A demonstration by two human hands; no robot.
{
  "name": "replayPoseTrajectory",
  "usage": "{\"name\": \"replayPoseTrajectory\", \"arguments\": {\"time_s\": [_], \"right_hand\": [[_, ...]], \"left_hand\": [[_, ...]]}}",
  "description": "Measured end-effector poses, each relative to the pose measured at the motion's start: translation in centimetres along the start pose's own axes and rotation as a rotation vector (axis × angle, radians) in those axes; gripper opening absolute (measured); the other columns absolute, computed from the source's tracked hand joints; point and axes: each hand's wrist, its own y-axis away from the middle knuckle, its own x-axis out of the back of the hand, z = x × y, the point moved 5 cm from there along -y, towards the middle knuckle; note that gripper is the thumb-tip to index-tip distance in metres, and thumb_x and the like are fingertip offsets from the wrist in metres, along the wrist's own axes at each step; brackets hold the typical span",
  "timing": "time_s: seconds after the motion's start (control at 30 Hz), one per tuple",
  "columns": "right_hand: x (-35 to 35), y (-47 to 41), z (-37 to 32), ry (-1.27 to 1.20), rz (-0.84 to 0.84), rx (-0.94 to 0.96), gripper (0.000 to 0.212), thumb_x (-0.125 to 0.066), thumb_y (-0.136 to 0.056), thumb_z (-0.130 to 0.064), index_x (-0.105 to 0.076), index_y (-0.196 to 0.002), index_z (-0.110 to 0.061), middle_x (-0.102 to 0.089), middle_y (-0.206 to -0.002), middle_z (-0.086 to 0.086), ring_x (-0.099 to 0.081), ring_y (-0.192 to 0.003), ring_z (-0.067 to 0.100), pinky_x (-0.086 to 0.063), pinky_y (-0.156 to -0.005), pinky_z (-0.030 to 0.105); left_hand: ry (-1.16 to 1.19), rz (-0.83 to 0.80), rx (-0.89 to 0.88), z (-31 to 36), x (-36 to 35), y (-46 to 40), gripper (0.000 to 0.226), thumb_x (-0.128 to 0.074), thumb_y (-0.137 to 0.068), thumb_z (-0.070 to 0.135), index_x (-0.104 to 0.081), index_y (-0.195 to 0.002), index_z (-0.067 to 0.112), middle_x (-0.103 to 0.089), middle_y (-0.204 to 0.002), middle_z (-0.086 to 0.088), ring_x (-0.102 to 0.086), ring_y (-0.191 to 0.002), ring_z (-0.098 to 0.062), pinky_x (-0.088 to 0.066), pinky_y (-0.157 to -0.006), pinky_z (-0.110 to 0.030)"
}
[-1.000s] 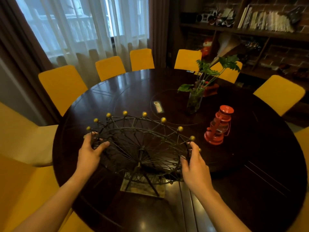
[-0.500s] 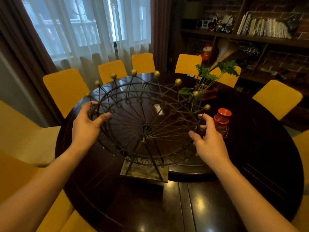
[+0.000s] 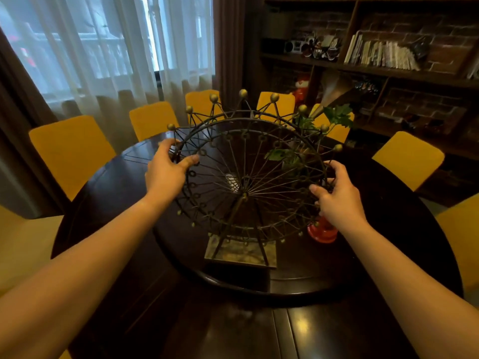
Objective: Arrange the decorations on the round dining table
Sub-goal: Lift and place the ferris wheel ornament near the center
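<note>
Ferris wheel ornament (image 3: 246, 182) now farther onto table (image 3: 363, 320), each hand's grip on its rim: left hand (image 3: 166, 174), right hand (image 3: 337, 198).

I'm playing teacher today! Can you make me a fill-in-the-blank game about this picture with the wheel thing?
1. Both hands hold the rim of a wire Ferris wheel; the left hand and right hand grip ____ sides.
2. The chairs around the table are ____.
3. The lantern near the right hand is ____.
4. The wheel's stand sits on a ____ base.

Missing words: opposite; yellow; red; square
</note>
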Motion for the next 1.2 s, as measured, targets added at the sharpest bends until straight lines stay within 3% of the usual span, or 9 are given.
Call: {"name": "replayPoseTrajectory", "arguments": {"time_s": [0.13, 0.23, 0.37, 0.5, 0.57, 0.9, 1.2], "right_hand": [[-1.3, -3.6, 1.5, -0.002, 0.061, -0.053, 0.062, -0.067, -0.089, -0.027, -0.030, -0.134, -0.049, -0.055, -0.121, 0.000, -0.064, -0.098, 0.026, -0.058, -0.073, 0.052], [-2.2, -6.0, 2.7, -0.007, 0.083, -0.094, 0.061, -0.067, -0.090, -0.024, -0.033, -0.136, -0.045, -0.056, -0.121, 0.002, -0.063, -0.099, 0.027, -0.057, -0.075, 0.053], [-3.6, -8.7, 4.7, -0.010, 0.098, -0.111, 0.059, -0.066, -0.090, -0.020, -0.034, -0.134, -0.043, -0.058, -0.123, 0.004, -0.062, -0.100, 0.026, -0.058, -0.071, 0.050], [-4.6, -11.1, 6.5, 0.017, 0.113, -0.138, 0.060, -0.066, -0.091, -0.020, -0.033, -0.136, -0.043, -0.056, -0.124, 0.001, -0.065, -0.071, 0.015, -0.058, -0.047, 0.038], [-5.1, -12.2, 7.5, 0.018, 0.107, -0.155, 0.061, -0.066, -0.092, -0.020, -0.032, -0.137, -0.043, -0.054, -0.125, 0.001, -0.065, -0.065, 0.016, -0.057, -0.045, 0.038], [-6.9, -15.3, 11.0, -0.039, 0.086, -0.195, 0.058, -0.063, -0.093, -0.019, -0.031, -0.137, -0.041, -0.056, -0.126, 0.005, -0.066, -0.078, 0.020, -0.058, -0.054, 0.044], [-7.4, -16.3, 11.8, -0.040, 0.076, -0.185, 0.060, -0.062, -0.093, -0.023, -0.030, -0.138, -0.045, -0.056, -0.127, 0.004, -0.066, -0.088, 0.021, -0.050, -0.048, 0.029]], "left_hand": [[0.020, -0.058, 0.008, -0.9, -4.1, -3.1, 0.055, -0.075, -0.078, 0.059, -0.052, -0.124, 0.037, -0.065, -0.118, 0.004, -0.061, -0.108, -0.024, -0.048, -0.090, -0.048], [0.035, -0.059, 0.010, -1.8, -6.7, -4.6, 0.055, -0.075, -0.079, 0.057, -0.052, -0.124, 0.036, -0.061, -0.110, 0.006, -0.060, -0.113, -0.029, -0.048, -0.094, -0.054], [0.047, -0.060, 0.043, -3.7, -9.7, -5.9, 0.059, -0.073, -0.079, 0.060, -0.049, -0.128, 0.038, -0.065, -0.125, -0.004, -0.059, -0.118, -0.031, -0.043, -0.088, -0.047], [0.047, -0.060, 0.059, -4.7, -12.4, -7.4, 0.060, -0.074, -0.079, 0.059, -0.049, -0.131, 0.038, -0.065, -0.129, -0.006, -0.057, -0.122, -0.032, -0.037, -0.085, -0.043], [0.046, -0.059, 0.056, -5.0, -13.6, -8.0, 0.061, -0.074, -0.080, 0.058, -0.050, -0.131, 0.038, -0.065, -0.129, -0.006, -0.057, -0.121, -0.032, -0.038, -0.085, -0.044], [0.005, -0.083, 0.031, -6.1, -17.6, -10.9, 0.060, -0.075, -0.078, 0.058, -0.053, -0.130, 0.037, -0.064, -0.128, -0.005, -0.057, -0.121, -0.030, -0.033, -0.085, -0.042], [-0.018, -0.097, 0.007, -5.9, -18.2, -11.6, 0.061, -0.072, -0.079, 0.060, -0.051, -0.131, 0.037, -0.064, -0.128, -0.005, -0.057, -0.121, -0.031, -0.042, -0.094, -0.053]]}}
